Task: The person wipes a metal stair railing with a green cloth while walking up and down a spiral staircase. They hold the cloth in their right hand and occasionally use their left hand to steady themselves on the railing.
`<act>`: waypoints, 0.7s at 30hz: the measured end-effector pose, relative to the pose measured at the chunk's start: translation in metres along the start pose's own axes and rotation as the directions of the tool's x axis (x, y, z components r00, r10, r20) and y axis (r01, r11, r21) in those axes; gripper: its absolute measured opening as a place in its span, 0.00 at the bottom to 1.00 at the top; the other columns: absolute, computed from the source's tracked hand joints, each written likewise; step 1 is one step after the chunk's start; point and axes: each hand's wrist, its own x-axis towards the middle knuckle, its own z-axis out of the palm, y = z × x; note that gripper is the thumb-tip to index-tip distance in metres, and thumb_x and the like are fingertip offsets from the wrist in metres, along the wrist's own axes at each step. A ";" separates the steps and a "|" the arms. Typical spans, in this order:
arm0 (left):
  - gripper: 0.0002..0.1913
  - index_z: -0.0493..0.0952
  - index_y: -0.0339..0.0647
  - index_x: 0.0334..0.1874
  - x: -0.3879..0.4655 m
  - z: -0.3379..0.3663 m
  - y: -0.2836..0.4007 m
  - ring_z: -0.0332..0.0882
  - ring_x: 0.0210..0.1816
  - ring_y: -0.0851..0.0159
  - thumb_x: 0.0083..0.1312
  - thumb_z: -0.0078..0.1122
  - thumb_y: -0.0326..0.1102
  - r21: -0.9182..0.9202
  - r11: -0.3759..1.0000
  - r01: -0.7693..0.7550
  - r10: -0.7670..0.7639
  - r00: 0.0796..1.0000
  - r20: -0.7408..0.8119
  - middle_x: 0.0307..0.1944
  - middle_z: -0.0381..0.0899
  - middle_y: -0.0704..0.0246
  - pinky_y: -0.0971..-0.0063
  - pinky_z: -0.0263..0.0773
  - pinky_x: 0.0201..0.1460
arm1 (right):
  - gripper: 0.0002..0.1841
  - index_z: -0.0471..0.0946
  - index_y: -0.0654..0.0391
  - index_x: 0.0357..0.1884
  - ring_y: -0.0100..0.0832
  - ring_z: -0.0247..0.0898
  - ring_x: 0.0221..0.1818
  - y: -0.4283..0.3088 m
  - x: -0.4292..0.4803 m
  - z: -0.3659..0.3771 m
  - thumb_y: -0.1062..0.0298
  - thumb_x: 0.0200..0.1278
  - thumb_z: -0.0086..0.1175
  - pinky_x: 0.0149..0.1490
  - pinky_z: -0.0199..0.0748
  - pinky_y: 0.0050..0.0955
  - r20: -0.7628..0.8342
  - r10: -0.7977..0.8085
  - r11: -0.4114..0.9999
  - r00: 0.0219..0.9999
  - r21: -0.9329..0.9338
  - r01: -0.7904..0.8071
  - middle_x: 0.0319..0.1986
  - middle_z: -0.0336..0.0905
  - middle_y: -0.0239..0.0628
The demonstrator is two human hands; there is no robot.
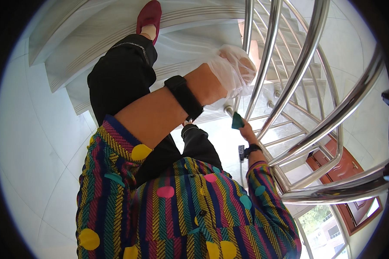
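Observation:
My left hand (238, 66), covered by thin translucent plastic (225, 73), is curled in front of a steel baluster (247, 29). I cannot tell whether it grips this baluster or only rests against it. A black strap (184, 97) wraps my left forearm. Lower down, my right hand (247, 132) holds a small dark green pad (237, 120), perhaps a scouring pad, close to the balusters. On my right wrist sits a black band (253, 148) with a small grey device (241, 152) and a cable.
Grey marble stairs (194, 42) with grooved edges curve around me. One red shoe (149, 16) stands on a step ahead. A shiny steel handrail (340, 191) sweeps along my right. Beyond it are a reddish-brown door (340, 162) and a window (324, 230). A tiled wall (35, 139) lies left.

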 end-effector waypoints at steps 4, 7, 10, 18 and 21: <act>0.05 0.74 0.43 0.29 0.013 -0.021 0.004 0.69 0.36 0.70 0.65 0.53 0.28 -0.714 0.667 0.210 -0.156 0.978 0.142 0.32 0.70 0.71 0.73 0.67 0.42 | 0.36 0.64 0.58 0.70 0.54 0.75 0.55 -0.038 -0.035 0.027 0.74 0.54 0.53 0.60 0.70 0.39 -0.141 -0.074 0.948 0.987 0.296 0.113 0.51 0.77 0.59; 0.07 0.69 0.44 0.25 0.033 -0.014 -0.001 0.64 0.33 0.72 0.59 0.55 0.26 -0.245 0.946 -0.213 0.218 0.976 -0.008 0.28 0.64 0.73 0.74 0.64 0.37 | 0.37 0.60 0.57 0.73 0.52 0.75 0.57 -0.096 -0.079 0.005 0.73 0.56 0.53 0.60 0.70 0.39 -0.165 -0.001 0.936 0.986 0.346 0.059 0.52 0.77 0.58; 0.06 0.66 0.44 0.30 0.030 -0.011 -0.017 0.62 0.31 0.73 0.59 0.53 0.25 -0.515 0.821 -0.247 0.237 0.968 -0.087 0.28 0.59 0.75 0.76 0.63 0.37 | 0.42 0.49 0.57 0.78 0.43 0.72 0.58 -0.156 -0.135 -0.047 0.73 0.65 0.58 0.61 0.69 0.37 -0.394 -0.234 0.842 0.889 0.375 0.387 0.56 0.74 0.52; 0.05 0.71 0.43 0.31 0.059 -0.010 -0.047 0.71 0.38 0.65 0.60 0.54 0.36 0.236 0.956 -0.173 0.095 0.946 0.309 0.34 0.71 0.68 0.72 0.69 0.42 | 0.35 0.68 0.63 0.63 0.36 0.77 0.43 -0.213 -0.302 -0.201 0.40 0.67 0.50 0.49 0.77 0.28 -0.975 -0.181 0.823 -0.126 -0.220 0.523 0.48 0.79 0.46; 0.08 0.73 0.42 0.32 0.063 -0.013 -0.051 0.75 0.41 0.62 0.60 0.54 0.40 0.357 0.913 -0.195 0.056 0.930 0.365 0.36 0.75 0.66 0.70 0.72 0.44 | 0.36 0.71 0.64 0.61 0.35 0.77 0.49 -0.197 -0.329 -0.219 0.37 0.70 0.49 0.53 0.78 0.28 -0.957 -0.163 0.822 -0.239 -0.266 0.504 0.53 0.77 0.43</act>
